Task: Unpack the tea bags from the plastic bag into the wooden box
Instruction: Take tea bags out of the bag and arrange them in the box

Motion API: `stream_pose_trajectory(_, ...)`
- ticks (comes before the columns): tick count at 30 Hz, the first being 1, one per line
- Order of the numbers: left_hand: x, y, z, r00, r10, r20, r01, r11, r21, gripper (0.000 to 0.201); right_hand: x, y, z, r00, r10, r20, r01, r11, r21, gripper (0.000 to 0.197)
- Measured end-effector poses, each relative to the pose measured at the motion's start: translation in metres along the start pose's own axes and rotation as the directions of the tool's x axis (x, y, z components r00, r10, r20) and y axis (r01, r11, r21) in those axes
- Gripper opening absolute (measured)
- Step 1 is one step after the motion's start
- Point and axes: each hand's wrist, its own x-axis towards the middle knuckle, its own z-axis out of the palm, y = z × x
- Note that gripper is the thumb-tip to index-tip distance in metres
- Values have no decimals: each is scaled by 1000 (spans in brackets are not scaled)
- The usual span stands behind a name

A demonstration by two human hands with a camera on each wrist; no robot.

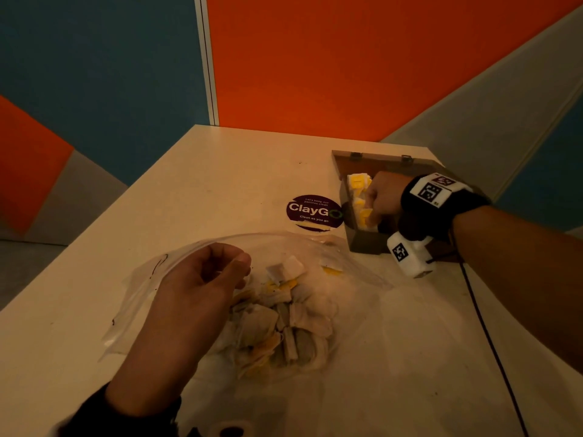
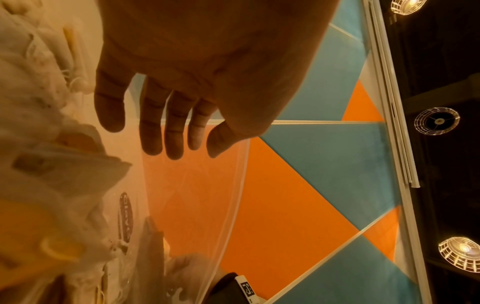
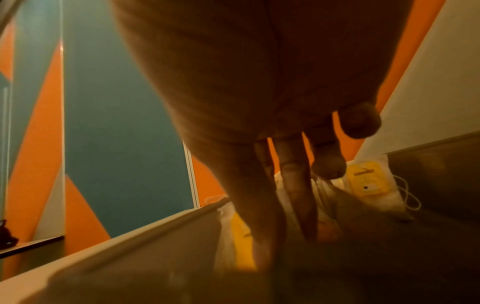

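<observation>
A clear plastic bag [image 1: 347, 266] lies open on the table, with a heap of white tea bags [image 1: 284, 316] with yellow tags inside. My left hand [image 1: 239, 263] pinches its upper rim [image 2: 233, 205] between thumb and fingers [image 2: 202, 144] and lifts the mouth. At the right stands the wooden box [image 1: 366, 241], lid open at the back. A row of tea bags [image 1: 358, 181] stands in it. My right hand [image 1: 370, 206] reaches down into the box. Its thumb and fingers [image 3: 298, 205] pinch a tea bag among the others [image 3: 366, 179].
A round purple ClayGo sticker [image 1: 314, 211] sits on the table between bag and box. A black cable [image 1: 485, 329] runs along the table's right side under my right forearm. Orange and blue wall panels close off the far edge.
</observation>
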Motion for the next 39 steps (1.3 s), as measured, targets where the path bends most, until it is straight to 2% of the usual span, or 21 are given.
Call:
stream_pose_trajectory(4, 0, 1, -1, 1000, 7, -8, -6, 1000, 4, 10, -4, 4, -3, 1000, -16, -3, 16, 999, 49, 25)
stream_pose_trajectory(6, 0, 1, -1, 1000, 2, -9, -2, 1000, -6, 9, -17, 4, -12, 998, -34, -46, 37, 996, 79, 23)
stream_pose_trajectory(8, 0, 1, -1, 1000, -5, -10, 5, 1000, -17, 12, -40, -2, -27, 976, -58, -209, 82, 990, 111, 21)
stream_pose_trajectory(10, -1, 1, 0, 1000, -11, -9, 11, 1000, -25, 17, -77, -15, -40, 916, -103, -389, 197, 957, 212, 19)
stream_pose_trajectory(12, -2, 2, 2, 1000, -11, -4, 11, 1000, -20, 21, -122, -33, -42, 873, -179, -453, 344, 886, 312, 18)
stream_pose_trajectory(14, -2, 3, 3, 1000, 4, 4, -4, 1000, -3, 24, -163, -53, -28, 860, -319, -398, 471, 796, 380, 12)
stream_pose_trajectory(16, -2, 4, 3, 1000, 28, 4, -28, 999, 18, 24, -184, -70, -3, 841, -464, -279, 541, 744, 392, 8)
stream_pose_trajectory(18, -3, 3, 2, 998, 62, 2, -62, 997, 42, 26, -186, -82, 29, 837, -528, -141, 541, 766, 347, 11)
stream_pose_trajectory(20, -5, 2, -1, 996, 85, 2, -85, 995, 57, 29, -180, -88, 57, 852, -518, -70, 517, 814, 265, 20)
stream_pose_trajectory(22, -7, 2, -4, 995, 95, -5, -94, 993, 74, 34, -172, -91, 76, 856, -516, -29, 509, 833, 217, 29)
stream_pose_trajectory(24, -10, 3, -7, 994, 106, -17, -104, 990, 94, 38, -168, -96, 85, 837, -547, 7, 534, 820, 207, 35)
stream_pose_trajectory(26, -14, 6, -10, 991, 133, -29, -129, 985, 112, 39, -170, -110, 87, 799, -602, -20, 592, 779, 207, 37)
stream_pose_trajectory(28, -22, 14, -12, 980, 197, -36, -189, 969, 158, 36, -173, -128, 83, 730, -677, -90, 681, 712, 171, 37)
stream_pose_trajectory(29, -26, 18, -13, 970, 238, -43, -225, 953, 204, 34, -172, -138, 81, 707, -700, -95, 706, 695, 132, 38)
stream_pose_trajectory(31, -36, 31, -16, 944, 324, -69, -283, 897, 338, 22, -170, -156, 73, 708, -704, 49, 704, 710, 27, 40)
stream_pose_trajectory(33, -42, 44, -23, 912, 403, -73, -322, 816, 481, 11, -155, -179, 72, 682, -709, 181, 724, 689, -29, 40)
stream_pose_trajectory(34, -42, 48, -29, 907, 420, -39, -330, 764, 555, 19, -149, -187, 71, 656, -727, 201, 748, 662, -44, 42)
stream_pose_trajectory(35, -40, 51, -37, 912, 410, 10, -322, 702, 635, 32, -142, -196, 71, 632, -749, 201, 770, 636, -50, 44)
stream_pose_trajectory(37, -33, 51, -53, 953, 294, 67, -226, 548, 805, 55, -129, -208, 74, 602, -758, 251, 789, 613, -40, 39)
stream_pose_trajectory(38, -29, 50, -61, 972, 223, 70, -170, 469, 867, 59, -127, -214, 76, 593, -751, 289, 792, 610, -40, 27)
stream_pose_trajectory(39, -26, 47, -67, 983, 172, 65, -133, 420, 898, 53, -125, -219, 79, 591, -741, 319, 790, 612, -41, 12)
